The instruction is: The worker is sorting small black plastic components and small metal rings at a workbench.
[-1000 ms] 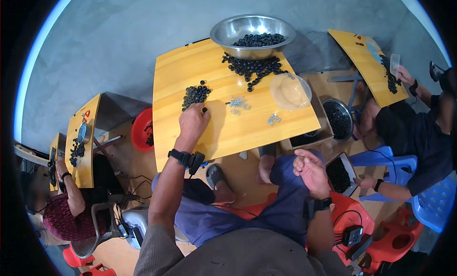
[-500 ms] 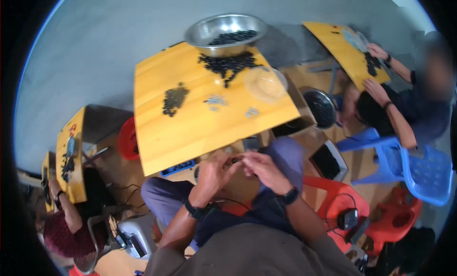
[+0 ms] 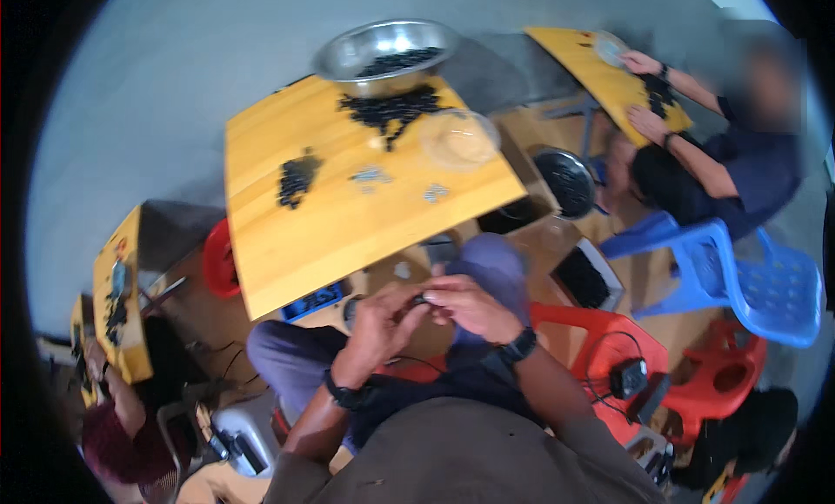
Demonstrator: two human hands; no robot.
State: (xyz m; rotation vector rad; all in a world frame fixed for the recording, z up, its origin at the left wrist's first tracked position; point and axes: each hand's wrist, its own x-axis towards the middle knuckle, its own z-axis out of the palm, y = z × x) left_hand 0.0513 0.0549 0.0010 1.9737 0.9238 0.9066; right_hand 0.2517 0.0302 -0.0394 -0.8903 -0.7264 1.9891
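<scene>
Over my lap, just off the near edge of the yellow table, my left hand and my right hand meet at the fingertips. Between them is a small black part, pinched by both hands; its exact kind is too small to make out. On the table lie a small heap of black parts, a little pile of silvery pieces and a smaller silvery group. A larger spread of black parts lies below a steel basin that holds more. Beside it sits a clear plastic bowl.
A blue tray shows under the table's near edge. To the right stand a box of black parts, a steel bowl, a red stool and a blue chair. Other people work at tables on both sides.
The view has shifted, so the table and basin sit slightly further left in the picture. My hands stay together at the small black part, their fingers slightly rearranged.
</scene>
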